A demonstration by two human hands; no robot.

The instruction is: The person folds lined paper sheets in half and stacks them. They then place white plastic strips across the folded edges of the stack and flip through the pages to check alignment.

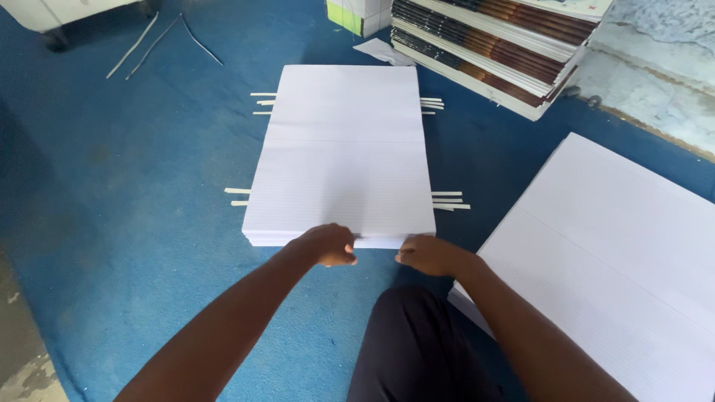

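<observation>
Two hands: we are gripping the near edge of the ruled paper stack (341, 156).
Left hand (328, 245): clamping at 6 o'clock.
Right hand (426, 254): pinching at 5 o'clock.

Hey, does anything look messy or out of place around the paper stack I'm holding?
Thin white strips poke out unevenly from under both sides of the paper stack, and loose strips lie scattered on the blue mat at the far left.

The fingers (348, 251) of both hands curl under the near edge of the ruled paper stack (342, 152), tips hidden; the second paper stack (618, 253) runs off the right edge, the bound books (491, 45) off the top
</observation>
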